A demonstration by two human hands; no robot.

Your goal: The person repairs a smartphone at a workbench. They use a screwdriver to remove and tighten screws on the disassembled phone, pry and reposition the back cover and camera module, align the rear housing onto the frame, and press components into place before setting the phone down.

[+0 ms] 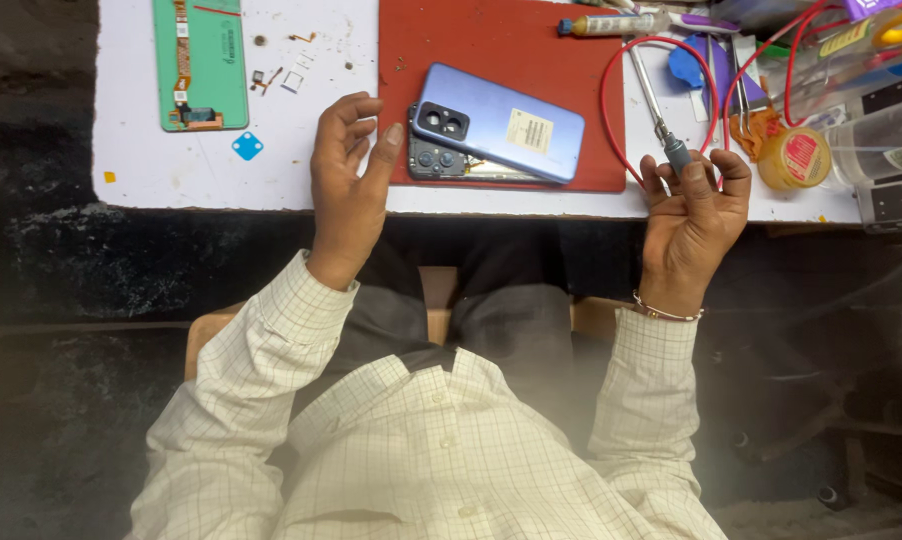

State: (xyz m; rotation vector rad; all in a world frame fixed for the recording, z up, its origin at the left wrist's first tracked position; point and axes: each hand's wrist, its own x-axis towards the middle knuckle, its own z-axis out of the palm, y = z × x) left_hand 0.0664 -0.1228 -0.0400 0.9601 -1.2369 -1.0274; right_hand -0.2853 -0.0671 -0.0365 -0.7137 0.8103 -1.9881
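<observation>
White desk, near edge: right hand fingers clamped on screwdriver, left hand fingers apart just beside blue back cover lying askew over opened phone on red mat; disassembly step, next likely needs steadying phone.

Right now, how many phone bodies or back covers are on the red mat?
2: a blue back cover lying on top, and a dark phone body beneath it, mostly hidden. Both sit on the red mat beside the left hand.
</observation>
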